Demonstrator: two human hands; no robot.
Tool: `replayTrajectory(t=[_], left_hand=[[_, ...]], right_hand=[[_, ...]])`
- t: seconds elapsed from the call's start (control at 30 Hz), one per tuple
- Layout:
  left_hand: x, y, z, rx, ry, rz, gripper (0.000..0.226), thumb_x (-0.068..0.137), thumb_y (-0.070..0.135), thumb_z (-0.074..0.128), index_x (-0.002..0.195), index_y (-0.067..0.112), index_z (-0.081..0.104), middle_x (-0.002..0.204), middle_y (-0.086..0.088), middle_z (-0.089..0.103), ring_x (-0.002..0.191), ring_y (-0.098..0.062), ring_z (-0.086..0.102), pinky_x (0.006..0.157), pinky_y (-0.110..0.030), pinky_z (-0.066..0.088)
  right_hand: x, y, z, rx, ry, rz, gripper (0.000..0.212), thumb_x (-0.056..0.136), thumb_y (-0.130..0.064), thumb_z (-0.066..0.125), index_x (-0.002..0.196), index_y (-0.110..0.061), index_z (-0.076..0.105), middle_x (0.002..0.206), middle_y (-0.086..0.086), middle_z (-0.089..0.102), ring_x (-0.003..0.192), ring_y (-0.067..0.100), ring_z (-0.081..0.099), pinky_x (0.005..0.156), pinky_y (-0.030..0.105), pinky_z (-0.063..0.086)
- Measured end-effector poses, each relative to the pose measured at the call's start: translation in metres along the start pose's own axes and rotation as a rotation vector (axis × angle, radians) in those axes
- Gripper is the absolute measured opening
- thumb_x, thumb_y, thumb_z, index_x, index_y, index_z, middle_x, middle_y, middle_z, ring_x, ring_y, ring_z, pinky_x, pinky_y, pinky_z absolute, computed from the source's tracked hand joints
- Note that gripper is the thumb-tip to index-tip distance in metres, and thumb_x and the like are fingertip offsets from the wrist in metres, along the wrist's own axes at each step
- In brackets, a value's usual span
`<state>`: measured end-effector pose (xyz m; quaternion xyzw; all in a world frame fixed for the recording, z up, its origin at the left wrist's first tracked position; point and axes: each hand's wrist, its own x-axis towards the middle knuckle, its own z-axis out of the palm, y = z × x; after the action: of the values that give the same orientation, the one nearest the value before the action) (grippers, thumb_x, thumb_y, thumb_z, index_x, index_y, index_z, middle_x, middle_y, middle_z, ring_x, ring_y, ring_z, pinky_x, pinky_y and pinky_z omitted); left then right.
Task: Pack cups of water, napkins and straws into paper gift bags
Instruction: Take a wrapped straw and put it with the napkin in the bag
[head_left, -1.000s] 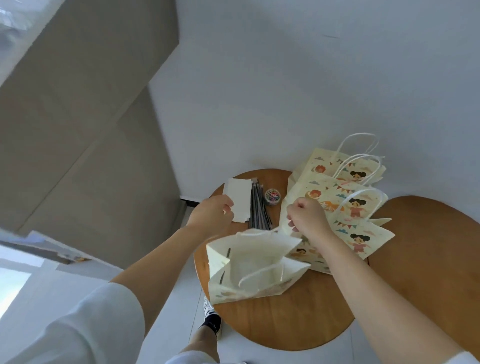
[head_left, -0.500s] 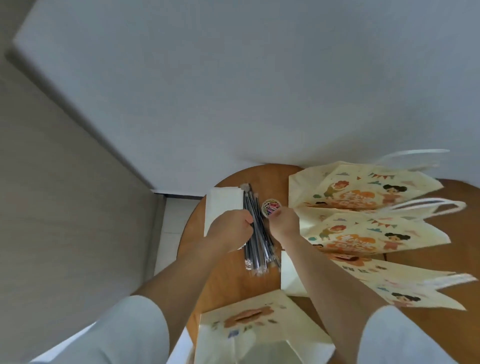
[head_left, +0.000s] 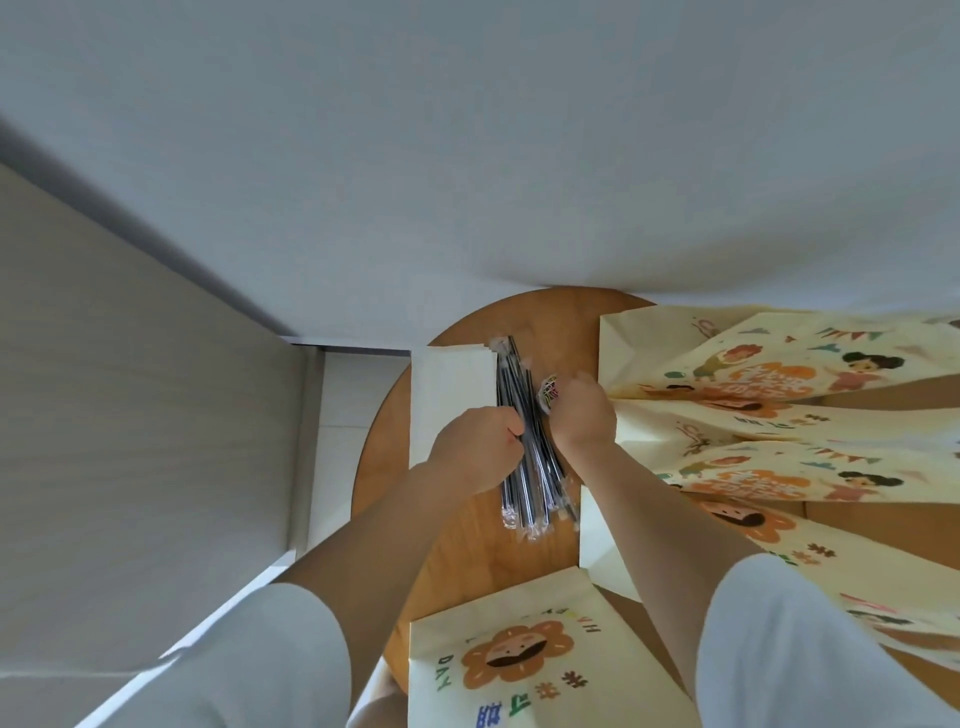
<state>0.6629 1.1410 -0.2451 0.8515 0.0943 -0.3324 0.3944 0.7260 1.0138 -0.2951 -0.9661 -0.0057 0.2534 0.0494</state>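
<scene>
On table (head_left: 545, 322), L grip (head_left: 478, 447) pinches straws (head_left: 524, 488) mid-bundle; R grip (head_left: 584, 415) just right of it, curled, hold unclear.

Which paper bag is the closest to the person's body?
The bag at the bottom edge of the view, between the two arms; the other bags lie overlapped in a fan on the right.

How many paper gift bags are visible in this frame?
4 can be told apart. One gift bag is nearest the person, bottom centre. Three more overlap in a fan on the right: upper bag, middle bag, lower bag. Others may be hidden under that fan.
</scene>
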Motion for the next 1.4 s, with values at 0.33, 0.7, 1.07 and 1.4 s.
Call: replayTrajectory(t=[0.33,0.7,1.07,1.4], left_hand=[[-0.013,-0.004,0.005,-0.020,-0.006,0.001,0.032,0.097,0.012,0.043,0.125,0.011,0.058,0.126,-0.005,0.058,0.112,-0.019,0.054,0.091,-0.025,0.043],[-0.025,-0.005,0.006,-0.035,0.028,-0.008,0.030,0.098,0.012,0.043,0.123,0.010,0.059,0.123,-0.007,0.059,0.109,-0.020,0.054,0.086,-0.025,0.043],[-0.060,0.006,0.010,-0.191,0.168,-0.080,0.029,0.097,0.016,0.045,0.121,0.013,0.060,0.125,-0.005,0.058,0.106,-0.022,0.056,0.082,-0.027,0.046],[-0.043,0.035,0.014,-0.917,0.256,-0.174,0.018,0.095,0.010,0.054,0.079,0.012,0.062,0.071,-0.004,0.061,0.065,-0.012,0.058,0.060,-0.018,0.049]], right_hand=[[-0.006,0.006,0.001,0.013,0.011,-0.010,0.031,0.088,0.005,0.046,0.116,-0.004,0.054,0.116,0.013,0.052,0.102,0.031,0.057,0.073,0.032,0.044],[-0.019,0.007,-0.003,0.142,0.057,0.026,0.030,0.088,-0.003,0.055,0.118,-0.009,0.054,0.110,0.011,0.059,0.098,0.030,0.061,0.079,0.037,0.053],[-0.073,-0.005,-0.043,0.564,0.051,0.003,0.025,0.091,0.004,0.043,0.103,-0.002,0.063,0.116,0.008,0.060,0.094,0.021,0.057,0.076,0.028,0.045],[-0.105,-0.003,-0.051,1.000,-0.156,-0.021,0.024,0.093,-0.003,0.047,0.076,-0.017,0.057,0.069,0.003,0.057,0.059,0.013,0.052,0.054,0.020,0.041]])
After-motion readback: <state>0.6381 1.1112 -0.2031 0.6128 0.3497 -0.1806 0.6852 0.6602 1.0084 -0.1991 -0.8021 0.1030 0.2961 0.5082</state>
